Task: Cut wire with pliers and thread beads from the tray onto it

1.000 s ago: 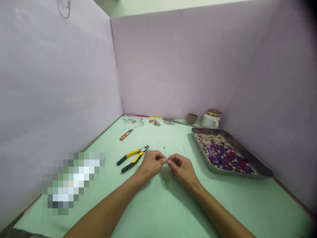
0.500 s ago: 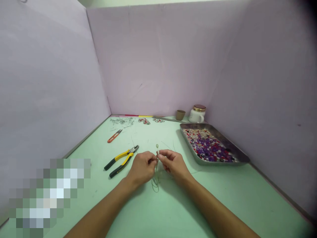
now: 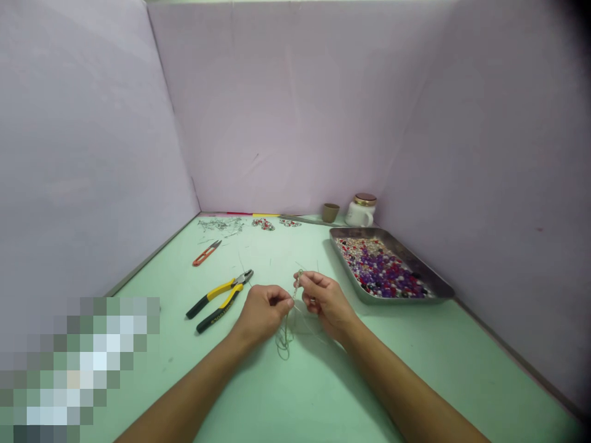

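Note:
Between my hands runs a thin greenish cord, its loose loops hanging below my fingers to the table. My left hand is closed, pinching the cord between thumb and forefinger. Higher up and to the right, my right hand pinches the cord's upper end, where a small loop and what look like tiny pale beads show. A fine thread trails off to the lower right below the right hand. Yellow-and-black pliers lie open just left of my left hand. Orange thread snips rest behind the pliers.
At the right stands a metal tray of mixed purple, red and white beads. Behind it are a lidded white mug and a small brown cup. Wire bits and beaded pieces lie along the back. Panels wall the table.
My right hand has moved up along the cord to its looped end, away from my left hand. My left hand keeps its pinch. The whole view has shifted slightly.

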The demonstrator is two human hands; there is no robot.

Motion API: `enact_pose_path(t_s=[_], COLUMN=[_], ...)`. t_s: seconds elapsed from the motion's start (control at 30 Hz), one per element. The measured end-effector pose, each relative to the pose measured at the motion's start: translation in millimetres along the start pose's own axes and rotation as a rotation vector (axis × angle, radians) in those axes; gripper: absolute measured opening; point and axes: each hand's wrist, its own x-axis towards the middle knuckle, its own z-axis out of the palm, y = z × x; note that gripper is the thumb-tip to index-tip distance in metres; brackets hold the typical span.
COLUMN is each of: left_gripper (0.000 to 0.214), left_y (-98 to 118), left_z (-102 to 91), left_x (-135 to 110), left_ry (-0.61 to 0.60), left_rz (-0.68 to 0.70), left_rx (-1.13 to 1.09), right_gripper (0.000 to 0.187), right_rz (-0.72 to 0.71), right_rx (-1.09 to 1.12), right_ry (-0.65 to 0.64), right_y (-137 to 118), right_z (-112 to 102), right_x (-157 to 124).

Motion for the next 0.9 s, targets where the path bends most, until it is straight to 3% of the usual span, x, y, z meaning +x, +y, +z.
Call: enact_pose_path(t_s=[0.27,0.47,0.6,0.9], left_gripper=[0.013,0.013,0.014,0.020], left_y=[-0.8,-1.2,-2.9,1.2], left_z=[4.1,2.4,1.4,-1.1], left_x=[-0.8,-2.3,-2.1,-6.3], left_ry=[-0.040,-0.185,-0.266,-0.304], left_rz=[-0.025,-0.046,0.002,0.138], left_rx=[-0.004,-0.043,-0.017,0.129], right_gripper=[0.022,0.018,0.015,0.012], right_rz=[0.018,0.011,0.000,-0.056], right_rx=[-0.040,-0.071,-0.088,-0.091], right_ry=[0.100,0.186,0.245,0.267], right_y=[-6.7,-3.4,-1.6,2.6], right_z=[-5.5,-4.4,-1.4,3.4], right_x=[3.4,4.8,4.4,3.1])
